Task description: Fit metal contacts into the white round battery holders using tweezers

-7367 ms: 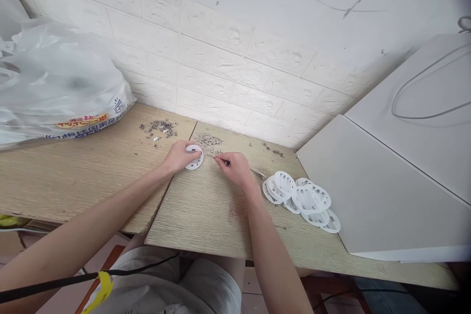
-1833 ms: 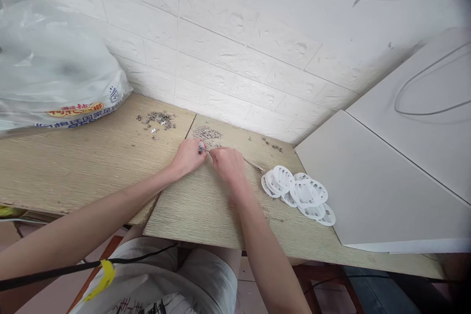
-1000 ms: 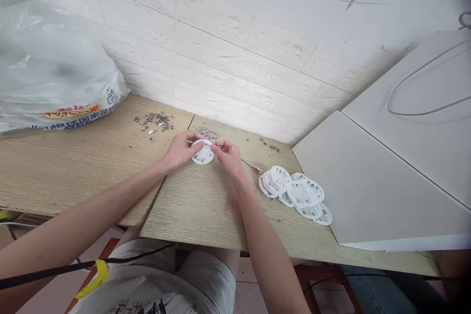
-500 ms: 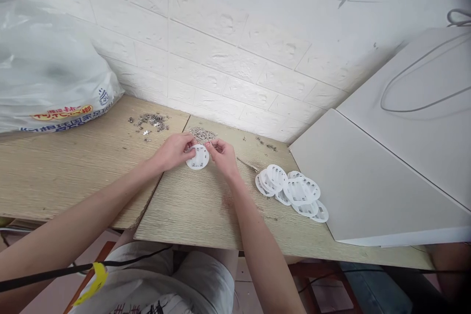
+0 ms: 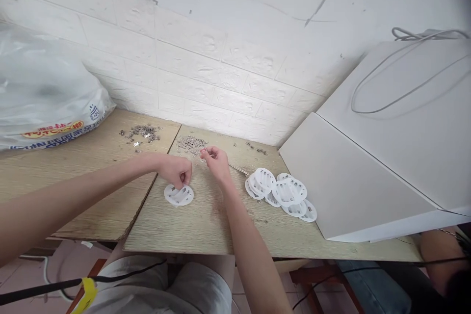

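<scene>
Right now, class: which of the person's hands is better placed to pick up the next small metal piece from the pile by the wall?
Probably the right hand: it holds tweezers beside the metal pile, while the left hand rests on the white disc.

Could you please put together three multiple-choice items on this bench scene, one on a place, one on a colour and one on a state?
1. Where does the pile of white slotted discs lie?
A. To the right of the right hand
B. Under the plastic bag
C. On the white cabinet

2. What colour is the disc under the left hand?
A. Black
B. White
C. Yellow

3. How does the right hand stand?
A. Flat and open on the table
B. Pinched on thin metal tweezers
C. Gripping the bag

Answers:
1. A, the pile sits on the wooden tabletop between the right hand and the white cabinet.
2. B, the single disc is white plastic, with the left fingertips on its far edge.
3. B, the fingers close on the tweezers, whose tips point toward the heap of small metal parts.
</scene>
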`<state>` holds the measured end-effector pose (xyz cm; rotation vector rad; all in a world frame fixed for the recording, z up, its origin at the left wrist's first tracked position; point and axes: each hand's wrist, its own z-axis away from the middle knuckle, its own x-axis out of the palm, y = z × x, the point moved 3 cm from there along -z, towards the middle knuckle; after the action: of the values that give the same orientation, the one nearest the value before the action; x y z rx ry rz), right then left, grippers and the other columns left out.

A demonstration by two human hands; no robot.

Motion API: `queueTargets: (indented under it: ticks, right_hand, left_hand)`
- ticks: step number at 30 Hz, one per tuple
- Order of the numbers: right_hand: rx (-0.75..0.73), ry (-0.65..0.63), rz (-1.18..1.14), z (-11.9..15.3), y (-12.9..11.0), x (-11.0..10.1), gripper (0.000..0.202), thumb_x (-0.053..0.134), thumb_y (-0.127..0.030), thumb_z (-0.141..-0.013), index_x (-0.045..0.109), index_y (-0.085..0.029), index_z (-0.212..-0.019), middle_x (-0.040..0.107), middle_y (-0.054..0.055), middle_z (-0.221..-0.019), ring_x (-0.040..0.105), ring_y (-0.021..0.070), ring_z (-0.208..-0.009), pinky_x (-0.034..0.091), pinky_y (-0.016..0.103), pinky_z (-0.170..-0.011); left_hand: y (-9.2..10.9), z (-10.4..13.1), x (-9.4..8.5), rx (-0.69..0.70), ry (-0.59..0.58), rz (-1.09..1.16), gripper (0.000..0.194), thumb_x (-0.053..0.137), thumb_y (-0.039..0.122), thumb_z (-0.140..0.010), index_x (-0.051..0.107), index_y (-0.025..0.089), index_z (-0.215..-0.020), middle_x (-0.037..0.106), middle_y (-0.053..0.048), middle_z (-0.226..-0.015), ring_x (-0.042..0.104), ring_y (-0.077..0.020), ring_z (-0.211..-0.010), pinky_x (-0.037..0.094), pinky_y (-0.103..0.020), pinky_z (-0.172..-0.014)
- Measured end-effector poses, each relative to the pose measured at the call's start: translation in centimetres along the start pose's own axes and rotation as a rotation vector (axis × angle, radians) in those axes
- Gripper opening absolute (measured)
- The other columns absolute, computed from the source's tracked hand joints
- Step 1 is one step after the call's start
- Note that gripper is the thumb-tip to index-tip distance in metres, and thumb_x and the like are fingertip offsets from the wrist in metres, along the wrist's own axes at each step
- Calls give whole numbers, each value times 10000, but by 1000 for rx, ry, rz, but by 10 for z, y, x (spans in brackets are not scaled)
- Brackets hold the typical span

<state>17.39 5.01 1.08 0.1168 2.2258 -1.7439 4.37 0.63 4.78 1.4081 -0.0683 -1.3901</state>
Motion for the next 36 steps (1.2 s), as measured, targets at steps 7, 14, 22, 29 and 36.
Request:
queueTargets:
  ticks: [7,14,22,29,36]
  right_hand:
    - [11,-6,10,1,-4,-2,198,547,-352,-761,618,-171,-722,629,1,-699,502,110,-613,395,237,-614]
    - [3,-25,56,0,-6,0,172,548,-322,-761,623,-175,-714,619,-12,-682,485,104,-596,381,235,-617]
    - [19,11,8,-3,3,-5,184,549,-335,-762,634,-173,-744,646,7,-711,532,122,-644,402,242,-631]
    - [23,-20,75,-1,1,-1,193,548,-340,-758,648,-174,-762,640,5,-705,514,116,-619,390,238,-598]
    - [13,-29,7,3,-6,1,200,576,-349,-754,649,-166,-791,621,-1,-704,458,89,-561,369,224,-554]
  left_hand:
    - [-7,6,16,-44,112,-304,121,500,104,-553,592,182,-567,581,-8,-576,493,-145,-536,340,-246,-528]
    - [-14,24,30,4,316,-410,109,456,141,-679,561,171,-691,576,-49,-773,530,-167,-698,373,-256,-631]
    - [-28,14,10,49,394,647,187,640,364,-684,653,191,-756,615,-23,-707,506,-123,-577,389,-241,-545]
    - [-50,2,11,102,539,1072,194,717,340,-635,677,189,-749,647,-55,-718,598,-165,-691,488,-309,-673]
    - [-55,6,7,79,765,897,264,684,362,-652,671,171,-833,667,-66,-804,603,-165,-712,485,-283,-642]
